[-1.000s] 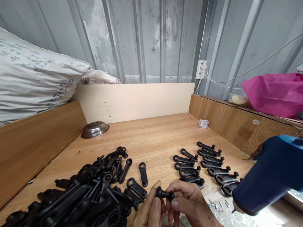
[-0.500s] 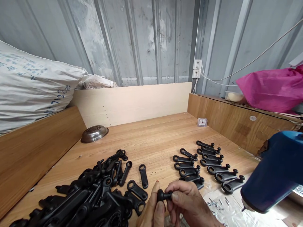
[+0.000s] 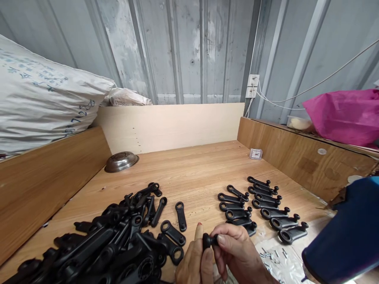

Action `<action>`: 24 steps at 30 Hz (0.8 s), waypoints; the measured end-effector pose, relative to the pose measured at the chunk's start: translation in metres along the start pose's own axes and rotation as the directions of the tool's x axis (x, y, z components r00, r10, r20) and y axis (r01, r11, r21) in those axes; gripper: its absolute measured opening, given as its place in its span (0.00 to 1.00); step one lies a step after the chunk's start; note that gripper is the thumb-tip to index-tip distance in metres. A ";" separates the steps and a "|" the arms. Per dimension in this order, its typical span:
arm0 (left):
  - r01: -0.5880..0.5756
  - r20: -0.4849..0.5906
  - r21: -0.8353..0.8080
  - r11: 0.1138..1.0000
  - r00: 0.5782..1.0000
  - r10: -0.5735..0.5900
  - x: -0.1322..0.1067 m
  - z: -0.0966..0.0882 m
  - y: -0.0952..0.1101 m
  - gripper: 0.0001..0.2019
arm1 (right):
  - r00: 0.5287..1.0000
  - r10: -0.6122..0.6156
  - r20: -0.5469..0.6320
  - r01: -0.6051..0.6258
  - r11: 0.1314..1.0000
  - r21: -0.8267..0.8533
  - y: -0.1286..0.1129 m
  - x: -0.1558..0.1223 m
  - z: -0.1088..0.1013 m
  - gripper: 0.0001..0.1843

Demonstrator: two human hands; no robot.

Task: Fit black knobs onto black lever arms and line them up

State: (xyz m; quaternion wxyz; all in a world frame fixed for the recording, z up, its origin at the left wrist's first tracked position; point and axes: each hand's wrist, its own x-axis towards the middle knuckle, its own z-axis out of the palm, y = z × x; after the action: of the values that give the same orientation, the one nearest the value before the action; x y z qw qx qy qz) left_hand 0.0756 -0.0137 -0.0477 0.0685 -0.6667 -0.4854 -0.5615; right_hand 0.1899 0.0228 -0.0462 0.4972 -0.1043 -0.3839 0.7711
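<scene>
1. From where the head camera looks, I can see the left hand (image 3: 195, 260) gripping a small black knob (image 3: 209, 240) by its wider end, pinched between thumb and forefinger
2. The right hand (image 3: 235, 247) has the knob's other end between thumb and fingertips, so both hands are closed on that one piece, over the near side of the wooden tabletop (image 3: 192, 169)
3. Over to the left there's a big heap of black parts (image 3: 109, 240), all jumbled together, and one loose black arm (image 3: 180, 217) lies just beside it, its ring end pointing away from the person
4. On the right, two columns of black cranks (image 3: 268, 213) lie side by side, ring ends to the left and knobs to the right
5. Nearer the person, silvery screws (image 3: 271, 255) are scattered on clear plastic (image 3: 291, 264), with a blue tool (image 3: 340, 228) slanting in beside them
6. Farther back sit an upturned metal bowl (image 3: 122, 161) at left and a little clock (image 3: 256, 154) at right
</scene>
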 end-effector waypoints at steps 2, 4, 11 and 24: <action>-0.042 -0.004 0.024 0.999 0.999 0.042 0.001 0.001 -0.001 0.18 | 1.000 0.004 -0.004 -0.004 1.000 0.011 -0.001 0.001 0.001 0.09; -0.089 -0.029 0.069 0.994 0.995 0.091 0.000 0.003 -0.002 0.18 | 1.000 -0.001 -0.005 0.001 0.999 0.036 0.000 0.002 0.002 0.10; -0.063 -0.032 0.174 0.983 0.997 0.070 -0.007 0.009 0.001 0.17 | 0.986 0.108 -0.125 -0.105 0.994 0.026 0.001 -0.001 0.004 0.19; 0.527 0.158 -0.186 0.829 0.849 -0.504 0.016 -0.005 -0.023 0.31 | 0.937 -0.007 -0.348 -0.177 0.851 -0.495 -0.036 0.015 0.019 0.23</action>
State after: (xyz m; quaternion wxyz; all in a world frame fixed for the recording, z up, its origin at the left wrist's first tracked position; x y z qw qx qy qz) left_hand 0.0542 0.0039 -0.0435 -0.1856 -0.5420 -0.5842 -0.5749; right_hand 0.1972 0.0334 -0.0047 0.4737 -0.3818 -0.4814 0.6309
